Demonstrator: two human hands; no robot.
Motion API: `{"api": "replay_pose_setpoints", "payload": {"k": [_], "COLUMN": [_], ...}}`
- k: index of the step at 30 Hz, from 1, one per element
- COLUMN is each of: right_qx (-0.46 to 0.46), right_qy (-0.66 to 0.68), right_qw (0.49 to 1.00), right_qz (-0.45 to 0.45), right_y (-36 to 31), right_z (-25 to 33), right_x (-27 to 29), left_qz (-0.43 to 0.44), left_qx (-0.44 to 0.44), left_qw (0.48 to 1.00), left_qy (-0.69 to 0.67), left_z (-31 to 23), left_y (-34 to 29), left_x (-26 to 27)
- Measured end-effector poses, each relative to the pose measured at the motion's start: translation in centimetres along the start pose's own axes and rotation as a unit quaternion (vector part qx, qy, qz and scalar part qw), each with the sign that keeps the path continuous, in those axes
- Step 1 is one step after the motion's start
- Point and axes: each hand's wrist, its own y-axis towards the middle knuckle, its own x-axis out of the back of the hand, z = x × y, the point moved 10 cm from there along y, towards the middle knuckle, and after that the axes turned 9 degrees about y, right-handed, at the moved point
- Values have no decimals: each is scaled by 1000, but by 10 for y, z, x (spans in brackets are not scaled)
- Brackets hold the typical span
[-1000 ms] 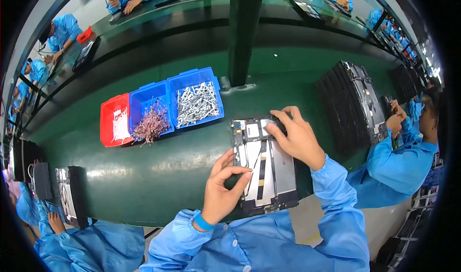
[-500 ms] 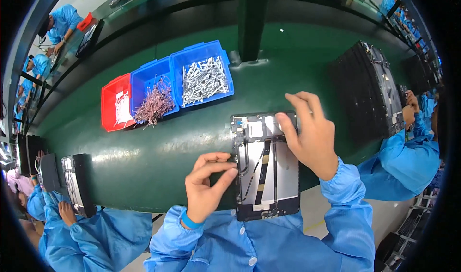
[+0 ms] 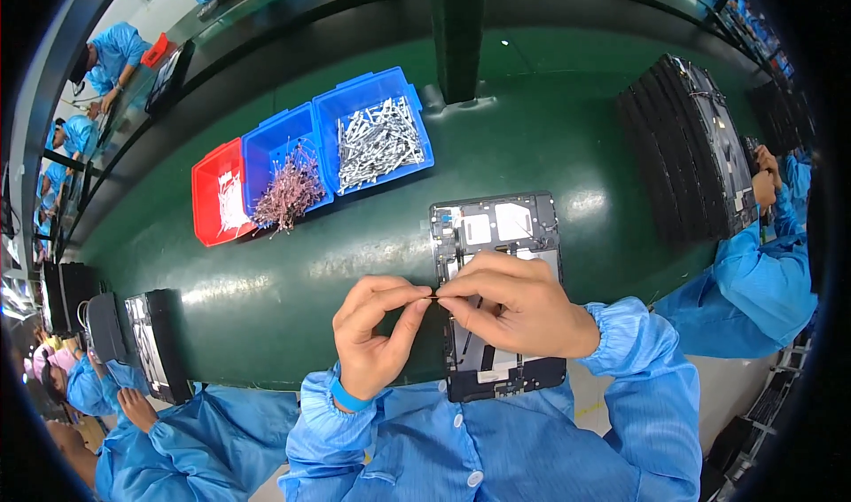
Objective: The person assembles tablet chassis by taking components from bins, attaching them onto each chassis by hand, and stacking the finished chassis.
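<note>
**Both hands pinch one thin piece at the open tablet's left edge**

The open tablet (image 3: pixel 505 360) lies flat on the green table (image 3: pixel 266 325), inner side up, its near end at the table's front edge; the placing appears chosen to keep the inside exposed and close to the body. The left hand (image 3: pixel 377 333), just left of the tablet, and the right hand (image 3: pixel 514 302), above it, meet at the fingertips. Each grasps, between thumb and forefinger, a thin piece (image 3: pixel 434 298) over the tablet's left edge, too small to identify. Pinching from both sides probably steadies something so slight.

Beyond and left of the tablet, a red bin (image 3: pixel 206 207), a middle blue bin (image 3: pixel 270 138) and a right blue bin (image 3: pixel 355 97) stand side by side, holding white strips (image 3: pixel 232 205), pinkish wired parts (image 3: pixel 288 190) and silvery strips (image 3: pixel 381 147) respectively; separation presumably prevents mixing. Right of the tablet, well apart, rises a stack of similar units (image 3: pixel 665 156), likely leaving elbow room.
</note>
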Motion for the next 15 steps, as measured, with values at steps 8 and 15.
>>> {"api": "replay_pose_setpoints", "payload": {"k": [8, 15], "right_qx": [68, -12], "right_qy": [-62, -69], "right_qw": [996, 997], "right_qz": [-18, -12], "right_y": [0, 9], "right_z": [4, -34], "right_x": [3, 10], "left_qz": [-5, 121], "left_qx": [-102, 186], "left_qw": [972, 975], "left_qy": [210, -1], "left_z": [-23, 46], "left_y": [1, 3], "left_x": [-5, -30]}}
